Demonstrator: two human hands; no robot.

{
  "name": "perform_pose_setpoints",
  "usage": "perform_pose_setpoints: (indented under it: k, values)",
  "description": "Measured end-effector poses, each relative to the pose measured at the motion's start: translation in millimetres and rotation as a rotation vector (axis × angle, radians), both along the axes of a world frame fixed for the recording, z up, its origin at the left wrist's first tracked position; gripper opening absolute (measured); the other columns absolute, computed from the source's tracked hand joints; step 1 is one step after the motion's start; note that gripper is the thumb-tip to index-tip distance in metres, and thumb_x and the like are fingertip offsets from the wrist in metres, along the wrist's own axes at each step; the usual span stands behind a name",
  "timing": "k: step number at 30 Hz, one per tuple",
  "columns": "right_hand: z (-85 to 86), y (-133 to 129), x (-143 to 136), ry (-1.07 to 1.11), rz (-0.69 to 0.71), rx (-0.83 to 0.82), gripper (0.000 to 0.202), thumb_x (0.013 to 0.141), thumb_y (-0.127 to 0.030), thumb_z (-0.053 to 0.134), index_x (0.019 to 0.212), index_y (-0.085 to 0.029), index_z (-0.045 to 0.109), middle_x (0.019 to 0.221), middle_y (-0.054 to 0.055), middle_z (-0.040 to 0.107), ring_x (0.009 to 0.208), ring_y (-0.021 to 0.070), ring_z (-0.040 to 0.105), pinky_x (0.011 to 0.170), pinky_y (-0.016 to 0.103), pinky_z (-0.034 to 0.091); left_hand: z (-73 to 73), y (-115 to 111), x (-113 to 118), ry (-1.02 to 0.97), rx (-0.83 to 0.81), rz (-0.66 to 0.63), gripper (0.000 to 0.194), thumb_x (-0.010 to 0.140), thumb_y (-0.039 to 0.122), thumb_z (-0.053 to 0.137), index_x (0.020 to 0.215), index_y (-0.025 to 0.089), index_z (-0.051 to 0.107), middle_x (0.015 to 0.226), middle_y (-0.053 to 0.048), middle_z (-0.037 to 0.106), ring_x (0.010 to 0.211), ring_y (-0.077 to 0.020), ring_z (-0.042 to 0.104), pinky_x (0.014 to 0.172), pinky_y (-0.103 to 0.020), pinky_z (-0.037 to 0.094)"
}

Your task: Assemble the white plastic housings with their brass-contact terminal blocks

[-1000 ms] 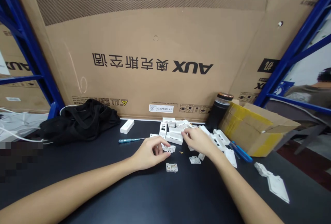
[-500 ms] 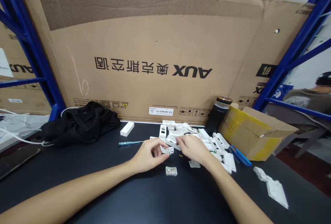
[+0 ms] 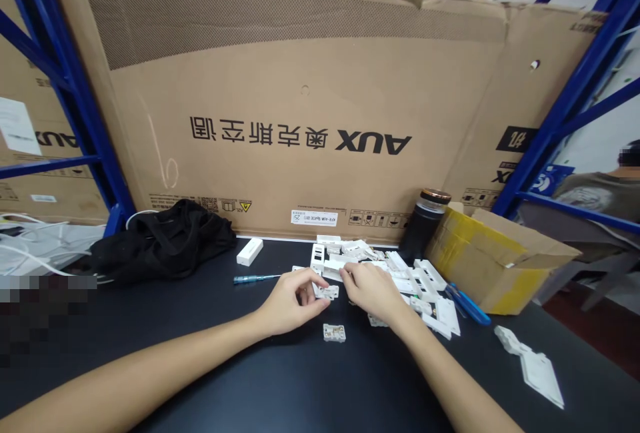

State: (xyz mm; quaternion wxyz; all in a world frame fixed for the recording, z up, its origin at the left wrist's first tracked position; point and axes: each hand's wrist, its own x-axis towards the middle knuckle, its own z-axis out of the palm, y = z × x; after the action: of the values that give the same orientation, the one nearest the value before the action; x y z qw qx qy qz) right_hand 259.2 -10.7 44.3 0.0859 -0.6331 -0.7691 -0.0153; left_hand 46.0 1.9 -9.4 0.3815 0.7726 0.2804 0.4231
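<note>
My left hand curls thumb and fingers around the edge of a small white plastic switch or socket insert, held just above the black table. Close by on the right, my right hand has thumb and forefinger pinched together; whatever is between the tips is hidden. A second insert with brass-coloured metal inside lies in front of the hands. Another insert is partly covered by my right wrist. Behind the fingers spreads a pile of white plastic housings.
A screwdriver and a white block lie left. Rightward are a dark bottle, an open carton, blue-handled pliers and white plates. A black cloth bag sits far left. Beyond the rack is a person.
The view has shifted slightly. My right hand has come down a little, and the small brass-coloured bit beside its fingertips is now out of sight. My left hand keeps its grip on the insert.
</note>
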Motion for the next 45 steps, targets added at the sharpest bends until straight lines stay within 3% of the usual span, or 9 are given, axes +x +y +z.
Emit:
perform_pose_setpoints:
  k: [5,14,21,27,33,39,43,45]
  values:
    - [-3.0,7,5,0.033,-0.013,0.061,0.034,0.1,-0.032,0.041,0.122,-0.022,0.065,0.105,0.01,0.077,0.099,0.0282,0.072,0.076,0.033,0.043,0.7,0,1,0.017,-0.004,0.004,0.023,0.083,0.031,0.073,0.099,0.016,0.067,0.065,0.004,0.057,0.055,-0.0096,0.054,0.058,-0.023,0.046]
    - [-18.9,21,15,0.091,-0.05,0.055,0.026,0.095,-0.03,0.049,0.105,-0.021,0.071,0.096,0.012,0.076,0.092,0.0292,0.07,0.072,0.033,0.041,2.0,0,1,0.02,0.001,0.001,0.023,0.083,0.031,0.073,0.099,0.015,0.067,0.065,0.003,0.057,0.055,-0.0098,0.053,0.058,-0.023,0.045]
    - [-12.8,19,14,0.293,-0.025,0.074,0.028,0.096,-0.03,0.045,0.102,-0.019,0.071,0.077,0.008,0.069,0.078,0.025,0.064,0.071,0.033,0.038,3.5,-1,0,0.027,0.008,-0.004,0.024,0.084,0.032,0.072,0.1,0.015,0.067,0.066,0.003,0.057,0.055,-0.0098,0.053,0.058,-0.023,0.046]
    - [-6.4,16,10,0.616,0.263,-0.149,0.038,0.099,-0.047,0.046,0.088,-0.018,0.068,0.072,0.001,0.062,0.066,0.0156,0.056,0.062,0.027,0.04,3.8,-1,-1,0.043,0.023,-0.014,0.021,0.084,0.028,0.071,0.1,0.015,0.067,0.065,0.004,0.057,0.055,-0.0101,0.055,0.059,-0.024,0.047]
    - [-2.2,10,7,0.858,0.373,-0.467,0.046,0.094,-0.061,0.052,0.093,-0.017,0.064,0.066,0.0,0.061,0.05,0.0115,0.055,0.049,0.024,0.04,4.2,0,-1,0.045,0.049,-0.032,0.021,0.086,0.031,0.07,0.101,0.016,0.067,0.07,0.002,0.059,0.056,-0.0096,0.055,0.058,-0.023,0.046]
    - [0.1,6,2,0.973,0.371,-0.62,0.039,0.088,-0.057,0.066,0.092,-0.018,0.063,0.06,-0.003,0.059,0.055,0.0114,0.06,0.051,0.021,0.041,4.8,-3,-2,0.062,0.061,-0.04,0.023,0.088,0.035,0.07,0.103,0.018,0.065,0.075,0.001,0.061,0.058,-0.0102,0.057,0.058,-0.024,0.047]
    - [1.4,6,8,1.005,0.328,-0.67,0.035,0.087,-0.052,0.07,0.089,-0.018,0.063,0.063,-0.002,0.062,0.056,0.0101,0.059,0.054,0.022,0.042,8.0,-6,-4,0.046,-0.012,-0.04,0.035,0.085,0.033,0.072,0.11,0.02,0.052,0.09,0.0,0.063,0.061,-0.0096,0.058,0.058,-0.023,0.046]
    - [4.9,6,12,1.002,0.31,-0.704,0.034,0.087,-0.05,0.071,0.089,-0.017,0.063,0.072,0.001,0.069,0.054,0.0082,0.055,0.052,0.021,0.039,10.3,-7,-6,0.068,-0.015,-0.016,0.034,0.082,0.03,0.071,0.103,0.021,0.046,0.096,0.0,0.063,0.06,-0.0081,0.055,0.056,-0.022,0.043]
